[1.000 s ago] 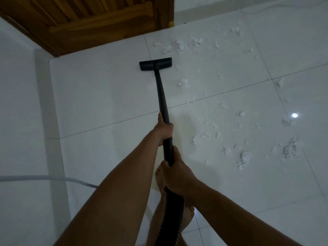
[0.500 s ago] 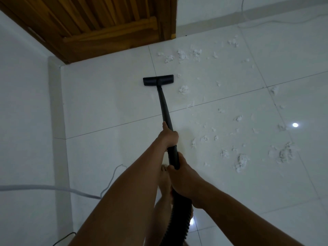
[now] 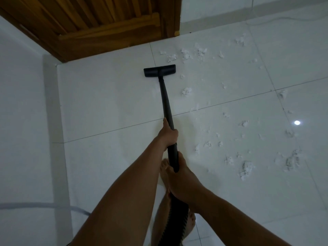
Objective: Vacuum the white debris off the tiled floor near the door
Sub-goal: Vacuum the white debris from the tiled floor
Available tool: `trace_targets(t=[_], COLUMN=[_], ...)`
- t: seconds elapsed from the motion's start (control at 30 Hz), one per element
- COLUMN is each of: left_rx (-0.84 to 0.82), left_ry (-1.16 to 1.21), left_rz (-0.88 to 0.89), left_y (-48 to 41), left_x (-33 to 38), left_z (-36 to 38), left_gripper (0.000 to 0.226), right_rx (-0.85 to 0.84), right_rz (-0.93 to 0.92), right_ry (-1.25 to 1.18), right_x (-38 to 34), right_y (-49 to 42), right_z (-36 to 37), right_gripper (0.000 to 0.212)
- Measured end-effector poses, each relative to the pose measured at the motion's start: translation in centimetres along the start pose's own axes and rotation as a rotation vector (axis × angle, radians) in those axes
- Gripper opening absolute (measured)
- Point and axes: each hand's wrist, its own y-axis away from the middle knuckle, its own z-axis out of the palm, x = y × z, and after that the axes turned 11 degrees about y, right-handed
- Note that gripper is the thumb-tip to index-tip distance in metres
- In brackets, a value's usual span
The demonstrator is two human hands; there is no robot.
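Left of the flat black vacuum head, shiny white floor tiles run open to the white wall. The brown wooden door blocks the way beyond it.

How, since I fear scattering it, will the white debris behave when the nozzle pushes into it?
The white debris looks fluffy and torn, so probably very light, apt to drift ahead of the nozzle. The tiled floor looks glossy, so clumps likely slide freely.
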Motion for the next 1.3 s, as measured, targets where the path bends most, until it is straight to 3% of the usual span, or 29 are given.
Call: trace_targets(t=[0.8,1.03,1.13,1.3], left_rx=[0.011,-0.040,-0.085,0.012], left_ry=[0.064,0.400,0.422,0.373], left_rz=[0.012,-0.087,-0.128,-0.073], left_y=[-7.6,-5.7,-4.0,-2.6], left_x=[6.3,4.7,3.6,2.3], left_z=[-2.8,-2.3,-1.4,1.5], left_gripper=[0.080,0.083,0.086,0.080], right_rx=[0.017,0.005,0.005,0.032], right_rz=[-0.010,-0.035,-0.021,-0.019], right_ry=[0.070,0.065,0.061,0.048], right_x=[-6.5,-5.1,-3.6,-1.6], right_y=[-6.8,-4.7,-3.0,-1.2], right_z=[-3.2,-3.1,-2.7,-3.1], right_gripper=[0.066,0.064,0.065,0.066])
